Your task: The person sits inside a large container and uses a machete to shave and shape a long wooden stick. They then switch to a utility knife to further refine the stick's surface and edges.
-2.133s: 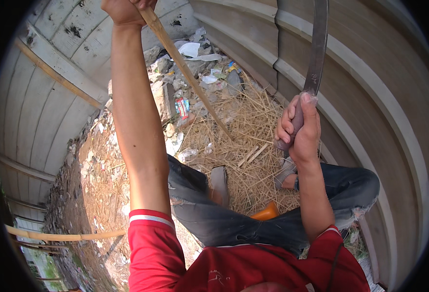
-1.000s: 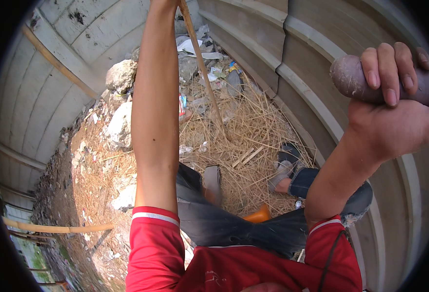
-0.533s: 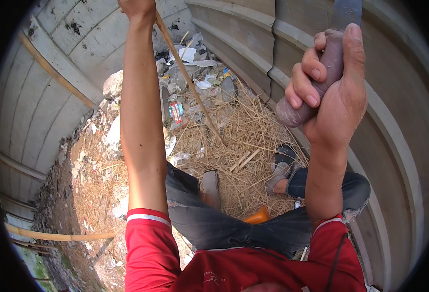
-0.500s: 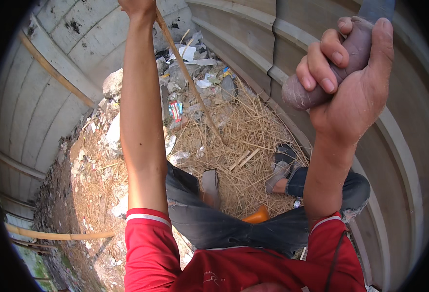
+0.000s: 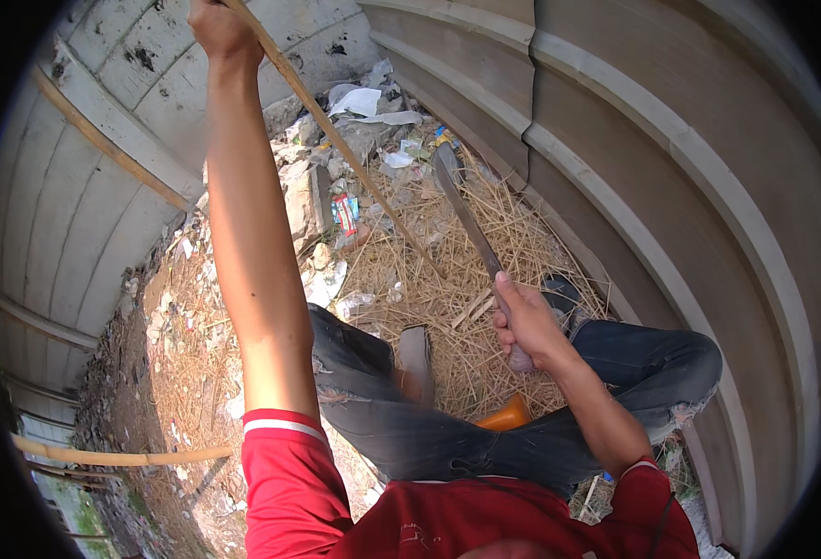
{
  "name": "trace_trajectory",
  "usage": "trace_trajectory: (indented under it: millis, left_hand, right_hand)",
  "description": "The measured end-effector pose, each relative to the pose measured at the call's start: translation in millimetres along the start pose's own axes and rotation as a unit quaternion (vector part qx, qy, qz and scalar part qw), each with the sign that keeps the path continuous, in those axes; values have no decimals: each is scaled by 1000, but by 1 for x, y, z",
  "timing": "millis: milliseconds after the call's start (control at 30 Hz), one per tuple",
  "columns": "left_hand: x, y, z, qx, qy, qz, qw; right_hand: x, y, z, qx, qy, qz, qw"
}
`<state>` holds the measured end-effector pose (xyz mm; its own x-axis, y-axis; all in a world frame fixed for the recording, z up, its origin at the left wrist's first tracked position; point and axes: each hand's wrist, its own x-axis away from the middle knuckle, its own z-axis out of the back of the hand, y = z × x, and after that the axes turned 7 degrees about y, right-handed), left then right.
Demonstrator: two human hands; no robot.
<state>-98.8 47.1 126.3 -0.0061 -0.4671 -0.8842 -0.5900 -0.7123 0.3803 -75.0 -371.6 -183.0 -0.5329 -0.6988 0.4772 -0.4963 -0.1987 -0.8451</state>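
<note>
High at the top left, my left hand (image 5: 224, 30) is closed round the upper part of a long thin wooden stick (image 5: 336, 135). The stick slants down to the right, and its lower end is at the straw (image 5: 401, 289). My right hand (image 5: 533, 321) grips the handle of a machete (image 5: 466, 216), low in front of my right knee. Its dark blade points up and away, to the right of the stick and apart from it. The left hand's fingertips are partly cut off by the picture's upper edge.
A corrugated metal wall (image 5: 653, 177) rises close on the right, and a pale panel wall (image 5: 122, 112) stands on the left. Rubble and litter (image 5: 364, 140) lie at the far corner. A bamboo pole (image 5: 122, 455) juts in from the left. An orange object (image 5: 506, 414) lies between my legs.
My right hand has swung down from the raised position at the upper right, bringing the machete low beside the stick. My left hand and the stick's upper end have shifted a little left.
</note>
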Motion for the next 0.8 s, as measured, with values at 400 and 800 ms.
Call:
trace_trajectory:
  millis: [400,800]
  left_hand:
    - [5,12,-19,31,-50,-38,998]
    - [27,8,-51,65,-39,-17,997]
  right_hand:
    - [49,-103,-71,-142,-62,382,911]
    - [85,-189,-19,-230,-43,457,858]
